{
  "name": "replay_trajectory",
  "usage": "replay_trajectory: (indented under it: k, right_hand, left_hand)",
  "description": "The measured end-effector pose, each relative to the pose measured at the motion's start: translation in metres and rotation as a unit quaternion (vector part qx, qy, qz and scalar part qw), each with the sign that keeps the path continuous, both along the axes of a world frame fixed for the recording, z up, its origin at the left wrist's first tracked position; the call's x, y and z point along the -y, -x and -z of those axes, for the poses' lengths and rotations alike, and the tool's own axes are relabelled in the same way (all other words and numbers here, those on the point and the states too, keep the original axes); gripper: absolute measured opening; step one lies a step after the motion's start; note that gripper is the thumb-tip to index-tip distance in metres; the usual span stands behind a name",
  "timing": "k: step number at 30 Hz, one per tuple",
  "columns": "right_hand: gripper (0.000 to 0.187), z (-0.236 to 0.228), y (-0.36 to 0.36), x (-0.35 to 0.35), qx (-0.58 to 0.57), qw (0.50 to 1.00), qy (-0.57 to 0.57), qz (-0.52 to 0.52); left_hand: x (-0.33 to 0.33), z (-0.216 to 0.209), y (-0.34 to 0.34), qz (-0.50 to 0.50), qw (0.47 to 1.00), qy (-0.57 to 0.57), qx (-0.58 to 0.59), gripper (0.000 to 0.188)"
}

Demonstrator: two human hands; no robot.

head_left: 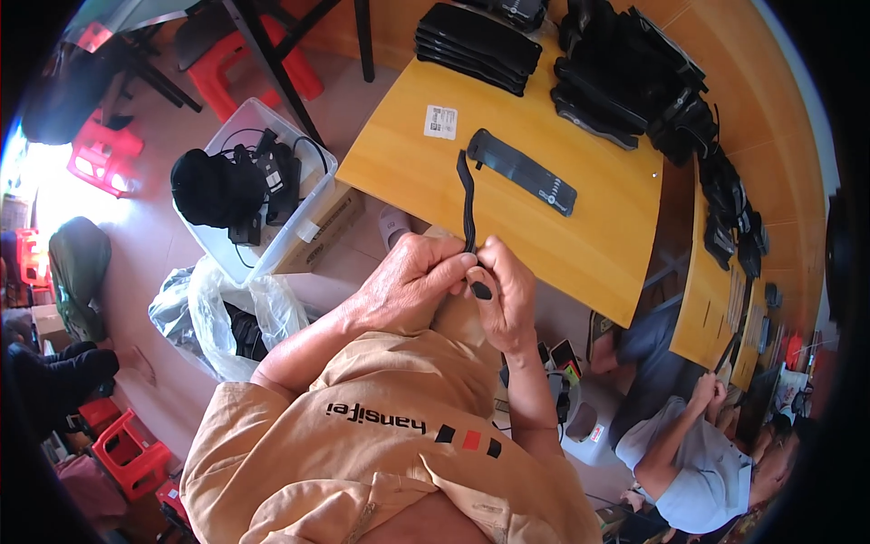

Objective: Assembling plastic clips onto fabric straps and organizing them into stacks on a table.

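Note:
My left hand (pixel 412 279) and my right hand (pixel 507 295) meet at the table's near edge, fingers pinched on a narrow black strap (pixel 468 204). One length of the strap runs up from my fingers and lies over the yellow tabletop (pixel 408 172). Its dark short end shows below my right fingers. Just beyond my hands, a flat dark-grey strip (pixel 526 174) with rounded corners and small pale marks rests slantwise on the table. My fingers hide the part of the strap between them.
Folded black pieces (pixel 476 50) are stacked at the table's far edge, beside a larger black pile (pixel 616 77). A white label (pixel 440 122) lies nearby. On the left stand a clear bin (pixel 313 218) of black devices and a plastic bag (pixel 204 313). Another person (pixel 693 467) works at right.

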State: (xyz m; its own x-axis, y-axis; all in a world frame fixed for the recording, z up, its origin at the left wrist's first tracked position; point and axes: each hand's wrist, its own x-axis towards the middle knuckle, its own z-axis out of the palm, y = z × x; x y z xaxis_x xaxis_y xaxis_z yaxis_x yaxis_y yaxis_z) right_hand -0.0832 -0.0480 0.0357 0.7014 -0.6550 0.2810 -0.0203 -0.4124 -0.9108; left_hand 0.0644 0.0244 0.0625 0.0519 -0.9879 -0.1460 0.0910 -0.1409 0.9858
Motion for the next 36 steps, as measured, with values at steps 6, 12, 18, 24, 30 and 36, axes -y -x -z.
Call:
replay_trajectory:
  k: [6,12,18,24,30,36]
  right_hand:
    - [0.025,0.001,0.012,-0.009,0.087,0.953,-0.27,-0.104]
    - [0.027,-0.004,0.044,-0.001,0.102,0.84,-0.532,0.032]
    - [0.031,0.015,0.144,0.05,0.189,0.82,-0.506,0.19]
    - [0.026,0.009,0.168,0.064,0.224,0.819,-0.511,0.132]
    - [0.03,-0.025,0.129,0.05,0.002,0.919,-0.39,0.064]
    - [0.01,-0.038,0.11,0.033,-0.283,0.951,0.107,0.068]
  left_hand:
    - [-0.011,0.002,-0.007,0.063,0.987,-0.047,-0.14,0.036]
    - [-0.042,0.004,-0.052,0.093,0.975,-0.116,-0.164,0.032]
    - [-0.099,0.002,-0.149,-0.218,0.879,-0.167,-0.389,0.033]
    - [-0.125,0.009,-0.191,-0.355,0.87,-0.024,-0.341,0.039]
    - [-0.032,0.038,-0.125,-0.263,0.961,0.0,-0.088,0.035]
    - [0.015,0.111,-0.075,-0.281,0.947,-0.136,-0.081,0.039]
